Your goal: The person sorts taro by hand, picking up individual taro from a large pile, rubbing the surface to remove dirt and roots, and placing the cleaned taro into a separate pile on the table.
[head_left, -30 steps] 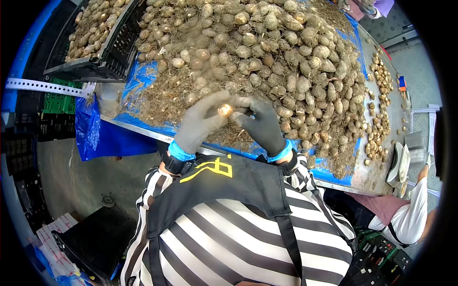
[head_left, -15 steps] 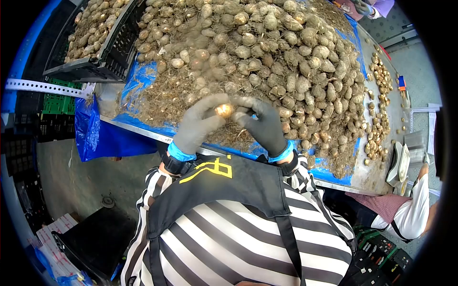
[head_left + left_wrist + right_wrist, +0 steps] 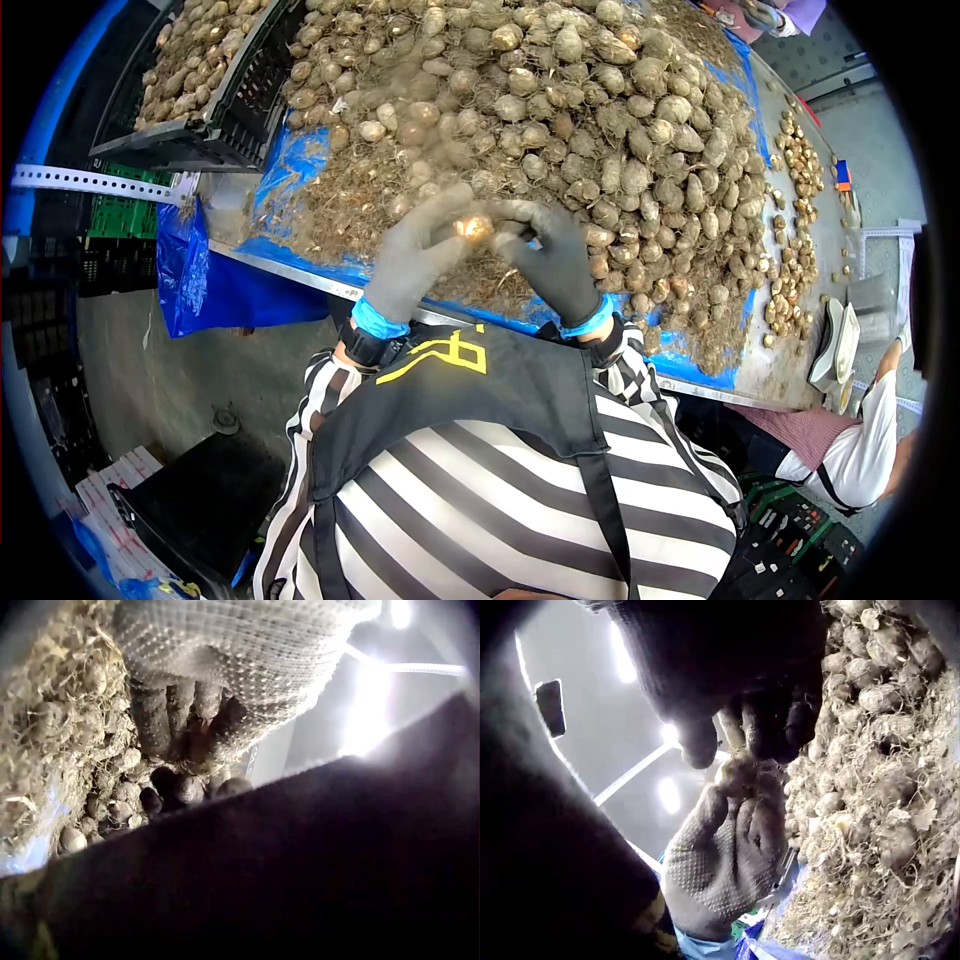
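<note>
In the head view a small tuber with a bright, pale orange patch is held between two grey-gloved hands, just above the near edge of a heap of hairy brown tubers. The left hand grips it from the left with curled fingers and thumb. From the right, the right hand bends its fingers and thumb around the tuber's other side. The right wrist view has the left glove below the dark right glove, their fingertips meeting at the tuber. In the left wrist view, the glove shows curled fingers.
A black crate of tubers stands at the back left. Loose tubers lie along the table's right side. Blue sheeting and root debris cover the near edge. Another person's sleeve is at the right, with stacked green-black crates below.
The tuber has turned slightly between the fingers, and its pale patch shows differently. Both hands stay in nearly the same place. At the right edge, the other person's arm has shifted.
</note>
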{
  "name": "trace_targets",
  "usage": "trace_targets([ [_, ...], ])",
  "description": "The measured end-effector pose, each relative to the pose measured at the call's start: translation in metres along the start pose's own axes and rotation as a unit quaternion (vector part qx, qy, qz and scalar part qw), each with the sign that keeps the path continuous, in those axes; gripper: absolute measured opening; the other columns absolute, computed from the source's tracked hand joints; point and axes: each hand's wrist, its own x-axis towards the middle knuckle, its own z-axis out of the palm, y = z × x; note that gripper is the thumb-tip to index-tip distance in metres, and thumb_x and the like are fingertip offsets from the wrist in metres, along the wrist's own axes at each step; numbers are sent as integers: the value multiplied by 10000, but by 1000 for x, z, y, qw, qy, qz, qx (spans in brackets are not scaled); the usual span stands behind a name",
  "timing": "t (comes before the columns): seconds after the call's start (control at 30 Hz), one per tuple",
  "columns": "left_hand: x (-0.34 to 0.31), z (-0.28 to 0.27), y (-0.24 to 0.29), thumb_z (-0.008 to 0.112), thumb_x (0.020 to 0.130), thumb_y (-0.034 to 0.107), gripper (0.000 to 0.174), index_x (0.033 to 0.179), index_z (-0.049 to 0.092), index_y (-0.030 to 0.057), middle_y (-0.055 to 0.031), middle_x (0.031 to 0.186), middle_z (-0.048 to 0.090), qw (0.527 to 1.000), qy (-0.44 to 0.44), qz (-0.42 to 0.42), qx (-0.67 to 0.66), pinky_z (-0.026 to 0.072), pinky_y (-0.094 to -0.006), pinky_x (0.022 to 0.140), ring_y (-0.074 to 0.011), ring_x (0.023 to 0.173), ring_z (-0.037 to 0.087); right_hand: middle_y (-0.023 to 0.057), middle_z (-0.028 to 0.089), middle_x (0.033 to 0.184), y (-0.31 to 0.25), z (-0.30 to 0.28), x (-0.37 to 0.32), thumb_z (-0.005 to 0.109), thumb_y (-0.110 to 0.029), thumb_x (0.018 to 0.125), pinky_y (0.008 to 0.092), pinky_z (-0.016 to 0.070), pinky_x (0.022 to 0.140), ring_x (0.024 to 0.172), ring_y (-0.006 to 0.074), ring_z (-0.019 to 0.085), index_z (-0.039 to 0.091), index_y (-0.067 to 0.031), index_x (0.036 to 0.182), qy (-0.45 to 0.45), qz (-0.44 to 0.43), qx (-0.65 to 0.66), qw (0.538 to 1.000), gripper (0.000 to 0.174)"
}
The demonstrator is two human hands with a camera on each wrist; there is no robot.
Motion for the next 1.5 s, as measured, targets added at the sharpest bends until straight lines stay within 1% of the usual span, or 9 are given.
trace_targets([
  [0.3,0,-6,-3,551,847,-38,549,1386,449,-15,-138,1340,547,999,-23,41,17,464,-319,988,-204,1183,562,116,678,856,29,3,10,633,-102,864,359,512,669,733,260,648,708,-67,1008,69,-41,-163,983,166],
  [0.4,-1,-4,0,503,798,-63,593,1388,447,-34,-159,1392,500,999,-17,2,-28,407,-340,1062,-228,1270,503,91,674,865,14,-6,4,577,-82,888,288,497,707,787,159,630,681,-12,1047,6,50,-123,991,203],
  [0.5,1,1,2,510,785,-71,634,1412,420,-41,-174,1412,482,1000,-10,6,-14,386,-342,1086,-238,1298,481,130,696,864,7,5,-4,658,-123,855,318,528,684,768,225,681,699,-29,1003,18,35,45,998,181],
  [0.67,0,1,2,546,765,-63,691,1437,387,-50,-167,1444,457,1000,-17,17,4,365,-351,1103,-246,1336,451,136,703,857,5,17,-9,707,-105,812,309,534,671,747,218,691,702,-19,975,46,-9,-52,998,185],
  [0.9,3,-3,-4,658,824,-11,681,1452,394,7,-117,1330,570,986,7,104,128,487,-255,920,-146,1096,583,125,692,808,29,6,1,704,-115,813,331,531,663,695,242,671,706,-30,980,33,42,-150,987,188],
  [1.0,2,-4,-2,705,800,32,733,1466,400,67,-102,1251,606,943,41,137,302,505,-259,880,-132,1034,599,120,678,819,15,7,1,697,-111,814,346,523,685,740,258,659,713,-49,994,30,42,51,997,191],
  [1.07,-1,1,7,731,783,57,764,1472,403,102,-89,1195,622,938,51,101,328,515,-270,863,-130,1004,609,105,672,901,-2,7,2,673,-102,836,317,507,703,789,215,646,713,-40,1000,-1,-1,-11,1000,180],
  [1.3,-2,4,5,708,794,31,754,1478,395,95,-61,1150,628,973,16,43,226,515,-281,874,-131,990,621,115,657,861,5,11,4,667,-109,830,369,504,721,816,288,632,675,-41,943,40,-90,-92,991,132],
  [1.5,-2,0,-1,691,771,16,759,1471,401,65,-75,1226,594,972,18,79,220,483,-297,941,-146,1056,592,142,673,868,32,-1,3,671,-140,834,368,509,692,785,283,654,696,-57,945,10,23,-122,992,141],
])
